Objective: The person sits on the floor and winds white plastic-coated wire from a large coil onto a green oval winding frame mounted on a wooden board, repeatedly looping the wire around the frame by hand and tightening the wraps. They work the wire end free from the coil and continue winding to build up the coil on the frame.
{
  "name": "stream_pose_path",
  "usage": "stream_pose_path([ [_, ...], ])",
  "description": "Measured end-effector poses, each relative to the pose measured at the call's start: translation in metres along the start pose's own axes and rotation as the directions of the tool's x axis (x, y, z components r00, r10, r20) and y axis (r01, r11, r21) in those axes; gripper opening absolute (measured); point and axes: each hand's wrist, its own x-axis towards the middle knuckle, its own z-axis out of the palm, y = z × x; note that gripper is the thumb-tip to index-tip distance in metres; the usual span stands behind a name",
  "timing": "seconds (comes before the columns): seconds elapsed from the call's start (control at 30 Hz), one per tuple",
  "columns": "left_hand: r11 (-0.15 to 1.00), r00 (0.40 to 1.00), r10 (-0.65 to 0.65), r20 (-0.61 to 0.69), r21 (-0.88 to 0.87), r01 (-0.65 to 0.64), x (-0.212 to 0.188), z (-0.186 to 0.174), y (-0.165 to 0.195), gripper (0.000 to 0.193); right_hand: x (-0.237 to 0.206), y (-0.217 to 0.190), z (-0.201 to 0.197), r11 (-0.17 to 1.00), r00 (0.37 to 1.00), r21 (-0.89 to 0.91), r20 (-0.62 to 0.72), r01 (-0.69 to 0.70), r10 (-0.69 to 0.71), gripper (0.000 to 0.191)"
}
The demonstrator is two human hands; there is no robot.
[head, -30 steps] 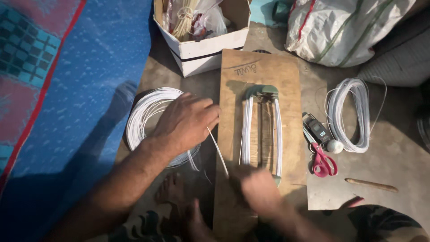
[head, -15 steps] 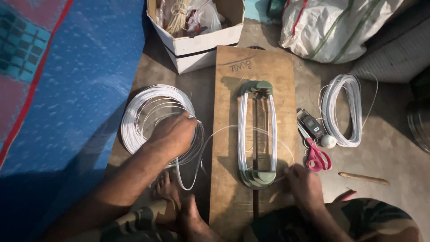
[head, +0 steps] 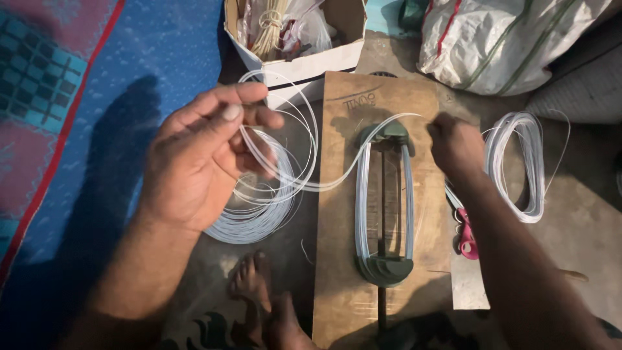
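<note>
My left hand [head: 204,155] is raised above a coil of white wire [head: 259,207] on the floor, pinching a loop of the wire between thumb and fingers. The white strand [head: 337,175] runs from it across to the top of a green winding frame [head: 385,201] fixed on a wooden board [head: 343,285]. My right hand [head: 455,144] is closed on the strand beside the frame's upper right end. Several turns of white wire lie wound lengthwise around the frame.
A white cardboard box [head: 304,61] with bundles stands behind the board. A second white wire coil [head: 518,162] lies at right, pink-handled scissors [head: 466,236] beside the board, a white sack [head: 512,39] at top right, blue patterned cloth [head: 97,97] at left. My bare feet [head: 256,291] rest below.
My left hand rose from the floor coil and lifted a loop of wire. My right hand moved from the frame's lower end up to its top right, carrying the strand.
</note>
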Motion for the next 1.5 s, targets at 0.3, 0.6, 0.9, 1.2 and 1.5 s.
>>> stream_pose_path([
  [0.3,0.157,0.892,0.397,0.215,0.942,-0.297,-0.009,0.028,-0.023,0.03,0.111,-0.071,0.038,0.904,0.792,-0.143,0.55,0.404,-0.267,0.027],
  [0.6,-0.146,0.743,0.601,0.294,0.955,-0.259,-0.006,0.019,-0.025,0.028,-0.127,-0.145,0.018,0.721,0.44,-0.126,0.858,0.682,-0.266,0.014],
  [0.9,0.857,0.915,-0.209,-0.345,0.386,0.342,0.012,-0.018,-0.097,0.062,-0.32,-0.045,-0.007,0.972,0.918,0.203,0.395,-0.122,0.033,0.021],
  [1.2,-0.016,0.913,-0.404,-0.054,0.999,0.052,-0.005,0.019,-0.091,0.026,-0.154,0.005,-0.013,0.965,0.953,-0.065,0.156,-0.253,0.26,0.026],
  [1.5,-0.222,0.944,-0.184,0.274,0.924,-0.311,0.004,0.046,-0.031,0.011,-0.006,-0.018,0.008,0.997,1.0,-0.078,-0.009,0.007,-0.008,0.022],
])
